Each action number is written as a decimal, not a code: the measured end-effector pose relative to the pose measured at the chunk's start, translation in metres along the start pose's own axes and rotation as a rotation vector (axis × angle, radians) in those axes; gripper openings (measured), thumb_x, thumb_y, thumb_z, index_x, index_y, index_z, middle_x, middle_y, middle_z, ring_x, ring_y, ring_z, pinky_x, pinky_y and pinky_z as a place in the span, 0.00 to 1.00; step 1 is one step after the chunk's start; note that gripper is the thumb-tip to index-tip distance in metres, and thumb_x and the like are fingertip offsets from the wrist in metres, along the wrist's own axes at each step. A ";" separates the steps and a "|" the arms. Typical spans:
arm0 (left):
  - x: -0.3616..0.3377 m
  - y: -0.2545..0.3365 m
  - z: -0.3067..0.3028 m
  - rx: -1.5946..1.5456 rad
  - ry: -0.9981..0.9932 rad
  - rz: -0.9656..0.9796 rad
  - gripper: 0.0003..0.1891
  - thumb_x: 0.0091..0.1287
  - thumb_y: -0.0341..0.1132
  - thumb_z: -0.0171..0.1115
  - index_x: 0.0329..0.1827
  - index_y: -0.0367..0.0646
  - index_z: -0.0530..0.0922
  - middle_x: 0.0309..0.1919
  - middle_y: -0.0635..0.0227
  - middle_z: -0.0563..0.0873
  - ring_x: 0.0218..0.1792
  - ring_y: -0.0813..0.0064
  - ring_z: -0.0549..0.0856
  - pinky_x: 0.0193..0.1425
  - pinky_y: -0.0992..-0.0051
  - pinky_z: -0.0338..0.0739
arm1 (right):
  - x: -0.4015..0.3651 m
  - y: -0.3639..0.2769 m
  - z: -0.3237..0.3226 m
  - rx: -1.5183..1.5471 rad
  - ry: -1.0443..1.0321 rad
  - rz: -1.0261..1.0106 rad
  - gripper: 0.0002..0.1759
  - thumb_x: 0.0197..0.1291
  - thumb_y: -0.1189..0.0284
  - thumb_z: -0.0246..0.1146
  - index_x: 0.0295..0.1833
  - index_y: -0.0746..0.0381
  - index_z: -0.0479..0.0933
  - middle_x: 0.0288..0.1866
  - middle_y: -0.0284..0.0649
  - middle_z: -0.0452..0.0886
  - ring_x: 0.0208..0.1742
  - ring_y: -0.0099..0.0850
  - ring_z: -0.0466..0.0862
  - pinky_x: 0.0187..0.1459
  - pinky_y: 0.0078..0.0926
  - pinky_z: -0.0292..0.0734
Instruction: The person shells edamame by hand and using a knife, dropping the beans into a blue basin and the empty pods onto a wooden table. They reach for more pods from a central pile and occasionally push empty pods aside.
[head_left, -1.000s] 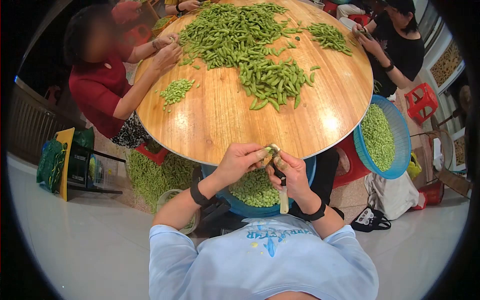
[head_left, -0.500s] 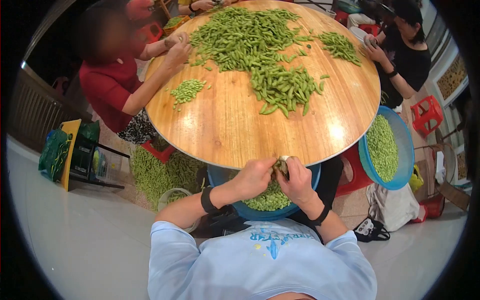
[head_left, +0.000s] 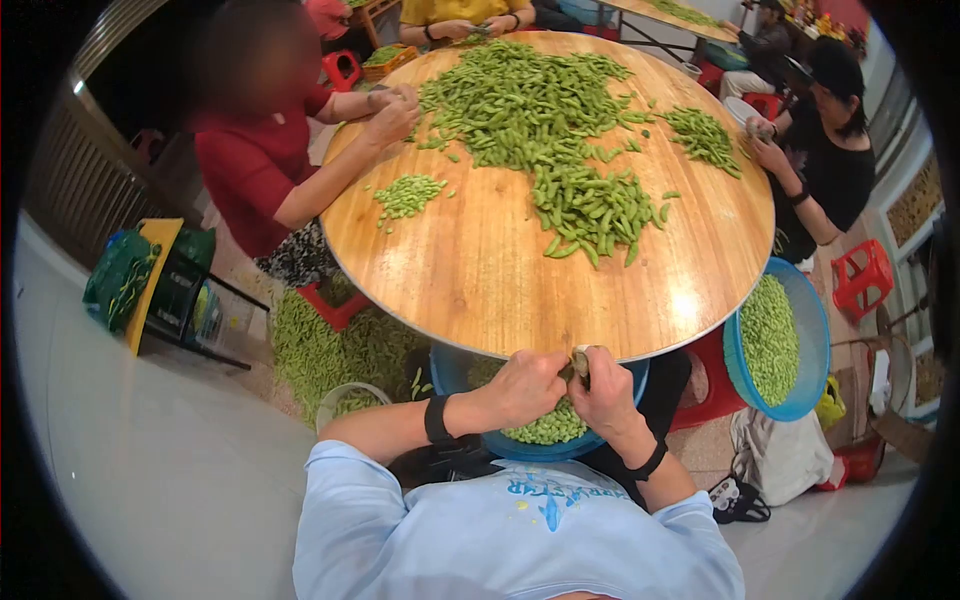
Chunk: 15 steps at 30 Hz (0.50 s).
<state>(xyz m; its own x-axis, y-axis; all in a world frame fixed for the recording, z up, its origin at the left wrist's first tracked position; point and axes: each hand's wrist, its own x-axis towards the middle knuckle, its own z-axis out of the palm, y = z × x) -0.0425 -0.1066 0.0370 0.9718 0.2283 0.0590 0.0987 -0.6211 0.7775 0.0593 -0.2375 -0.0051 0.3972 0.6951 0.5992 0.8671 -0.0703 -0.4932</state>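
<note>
1. Head view, and I have both hands at the near edge of the table (head_left: 480,270): left hand (head_left: 525,388) and right hand (head_left: 608,392) pressed close, knuckles meeting.
2. Between them is a pod (head_left: 579,362), pinched by fingertips from both sides. Neither hand is nearer; both are on it.
3. It sits just below the table's rim, dead ahead of the body. Its long axis looks to run away from me toward the table, but it's small and half covered, so I can't be sure.
4. Straight under the hands is a basin (head_left: 447,368) of beans (head_left: 548,428); the hands hover above it.
5. The pile (head_left: 590,205) lies past the table's middle, well apart from both hands, with bare wood between.
6. A second basin (head_left: 812,330) sits off the table's right edge, on the right hand's side.
</note>
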 end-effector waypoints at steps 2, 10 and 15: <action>-0.013 -0.002 -0.004 0.028 -0.064 0.047 0.06 0.56 0.27 0.53 0.31 0.31 0.75 0.24 0.41 0.79 0.30 0.41 0.81 0.34 0.52 0.75 | -0.001 0.008 0.001 0.040 -0.031 0.033 0.18 0.44 0.82 0.63 0.44 0.69 0.70 0.30 0.49 0.73 0.27 0.48 0.78 0.25 0.38 0.75; -0.072 -0.030 -0.085 0.845 -0.582 0.014 0.06 0.52 0.31 0.60 0.26 0.37 0.81 0.31 0.49 0.83 0.34 0.56 0.83 0.38 0.61 0.80 | -0.007 0.004 -0.005 0.399 -0.192 0.100 0.11 0.47 0.83 0.62 0.39 0.67 0.72 0.32 0.48 0.74 0.31 0.46 0.78 0.30 0.35 0.73; 0.033 -0.043 -0.085 0.343 -0.122 0.106 0.09 0.63 0.33 0.57 0.37 0.35 0.80 0.32 0.49 0.82 0.37 0.48 0.82 0.42 0.58 0.77 | -0.005 -0.008 -0.015 0.855 -0.267 0.622 0.05 0.61 0.80 0.58 0.42 0.68 0.74 0.28 0.37 0.75 0.22 0.25 0.78 0.25 0.22 0.72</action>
<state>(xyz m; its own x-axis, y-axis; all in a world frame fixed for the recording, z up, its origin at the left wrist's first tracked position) -0.0328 -0.0086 0.0588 0.9968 0.0707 0.0369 0.0417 -0.8562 0.5150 0.0551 -0.2514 0.0051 0.5262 0.8503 -0.0118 0.0005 -0.0142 -0.9999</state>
